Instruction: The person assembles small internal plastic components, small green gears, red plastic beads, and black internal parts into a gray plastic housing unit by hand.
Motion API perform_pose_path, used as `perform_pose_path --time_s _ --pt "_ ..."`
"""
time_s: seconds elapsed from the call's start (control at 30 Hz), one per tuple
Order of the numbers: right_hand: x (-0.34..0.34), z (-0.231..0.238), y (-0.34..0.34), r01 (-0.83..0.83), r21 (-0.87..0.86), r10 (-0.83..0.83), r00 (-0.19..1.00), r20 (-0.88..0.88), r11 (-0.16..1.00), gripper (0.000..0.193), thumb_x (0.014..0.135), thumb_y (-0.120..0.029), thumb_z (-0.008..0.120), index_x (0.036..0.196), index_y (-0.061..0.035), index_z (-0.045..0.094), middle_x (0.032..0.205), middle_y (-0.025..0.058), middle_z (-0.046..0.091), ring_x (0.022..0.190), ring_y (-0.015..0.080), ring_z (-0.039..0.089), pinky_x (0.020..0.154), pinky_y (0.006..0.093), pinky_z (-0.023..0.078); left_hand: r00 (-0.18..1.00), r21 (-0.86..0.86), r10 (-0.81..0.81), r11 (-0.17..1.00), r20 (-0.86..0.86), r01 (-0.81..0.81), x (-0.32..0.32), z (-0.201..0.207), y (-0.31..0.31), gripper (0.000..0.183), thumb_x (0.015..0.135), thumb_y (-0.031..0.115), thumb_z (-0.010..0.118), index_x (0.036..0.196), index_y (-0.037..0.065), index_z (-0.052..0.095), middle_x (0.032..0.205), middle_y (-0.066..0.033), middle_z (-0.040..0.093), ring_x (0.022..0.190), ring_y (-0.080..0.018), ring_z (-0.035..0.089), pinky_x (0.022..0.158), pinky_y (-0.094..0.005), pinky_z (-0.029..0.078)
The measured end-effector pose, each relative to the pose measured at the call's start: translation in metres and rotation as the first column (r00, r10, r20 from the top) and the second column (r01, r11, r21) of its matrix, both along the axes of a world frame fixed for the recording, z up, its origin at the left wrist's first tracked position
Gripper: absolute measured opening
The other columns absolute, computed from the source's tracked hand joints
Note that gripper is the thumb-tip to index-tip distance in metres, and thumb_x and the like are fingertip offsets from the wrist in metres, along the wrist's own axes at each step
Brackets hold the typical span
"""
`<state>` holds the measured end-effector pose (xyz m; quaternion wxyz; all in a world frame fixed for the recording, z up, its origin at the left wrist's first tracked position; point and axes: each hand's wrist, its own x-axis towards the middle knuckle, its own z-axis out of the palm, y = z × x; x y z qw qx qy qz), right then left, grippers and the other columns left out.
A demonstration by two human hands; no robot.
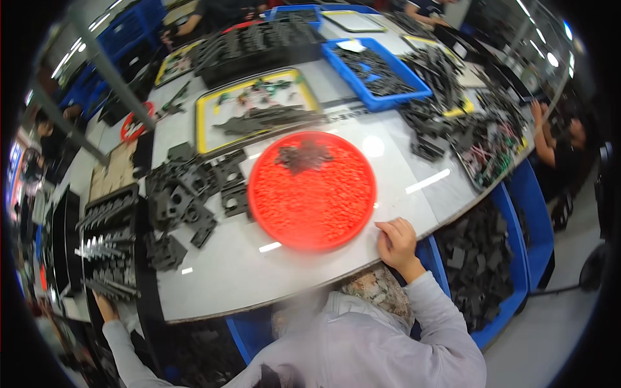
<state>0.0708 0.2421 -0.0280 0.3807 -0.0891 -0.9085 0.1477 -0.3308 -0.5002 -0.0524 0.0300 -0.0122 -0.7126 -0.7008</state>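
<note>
My right hand (pixel 398 243) rests at the front edge of the white table, its fingers curled in. Whatever it may hold is hidden. Just left of it lies a round red tray (pixel 259 223) full of small red-orange pieces, with a dark clump of small pieces (pixel 304 156) on top at the far side. My left hand (pixel 105 306) reaches out to the far left, against the near end of a black crate (pixel 139 258) that holds rows of dark and metallic parts (pixel 107 249). The fingers of that hand are mostly hidden.
Black plastic housings (pixel 184 194) lie heaped left of the red tray. Behind it stands a yellow-rimmed tray (pixel 202 123) with dark strips and wired boards. A blue bin (pixel 381 102) sits farther back. Below the right edge, a blue crate (pixel 517 258) holds black parts. Other people work around.
</note>
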Motion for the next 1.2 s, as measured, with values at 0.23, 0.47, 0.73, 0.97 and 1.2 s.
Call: perform_pose_path --time_s 0.23,0.47,0.73,0.97,1.2 --pt "0.011 0.017 0.027 -0.026 -0.118 0.048 0.981 0.187 0.993 0.017 0.069 -0.001 0.06 0.085 -0.0035 0.061 0.07 0.0097 0.055 0.065 0.026 0.055 0.059 0.0352 0.043 0.976 -0.47 0.219 0.862 0.012 -0.188 0.015 0.057 0.006 0.05 0.086 0.006 0.039 0.136 0.004 0.032 0.135 -0.011 0.04 0.123 -0.0225 0.039 0.103 -0.0328 0.029" --pt "-0.017 0.027 0.119 -0.081 -0.223 0.089 0.996 0.03 0.971 0.013 0.075 -0.002 0.06 0.088 -0.0014 0.061 0.075 0.0099 0.059 0.065 0.0217 0.057 0.058 0.0306 0.045 0.762 -0.424 0.209 0.727 -0.613 -0.54 0.14 0.121 0.17 0.047 0.082 -0.004 0.038 0.129 -0.003 0.038 0.129 -0.0133 0.045 0.121 -0.0238 0.042 0.103 -0.0345 0.029" --pt "-0.04 0.005 0.121 -0.161 -0.324 0.17 0.985 -0.001 0.932 0.014 0.074 -0.001 0.058 0.087 -0.0018 0.062 0.078 0.0128 0.06 0.068 0.0267 0.059 0.064 0.0334 0.047 0.829 -0.809 -0.436 0.586 -0.351 -0.034 0.276 0.044 0.445 0.05 0.079 0.008 0.055 0.125 -0.002 0.039 0.138 -0.0227 0.031 0.128 -0.0389 0.03 0.104 -0.0462 0.023" --pt "-0.043 0.0 0.124 -0.152 -0.268 0.157 0.988 -0.004 0.951 0.009 0.074 -0.003 0.054 0.081 -0.0026 0.061 0.076 0.0127 0.062 0.073 0.0297 0.058 0.066 0.0386 0.047 0.828 -0.751 -0.297 0.628 -0.476 -0.206 0.267 0.019 0.463 0.045 0.083 0.01 0.053 0.124 -0.004 0.04 0.135 -0.0229 0.035 0.126 -0.0378 0.033 0.103 -0.043 0.026" --pt "-0.052 -0.006 0.119 -0.121 -0.222 0.126 0.992 0.01 0.968 0.009 0.074 -0.006 0.053 0.078 -0.0041 0.061 0.075 0.0126 0.061 0.075 0.0301 0.058 0.067 0.0397 0.046 0.797 -0.752 -0.326 0.62 -0.509 -0.227 0.272 0.012 0.451 0.04 0.082 0.011 0.057 0.118 -0.004 0.046 0.124 -0.0223 0.046 0.117 -0.0376 0.043 0.098 -0.0432 0.032"
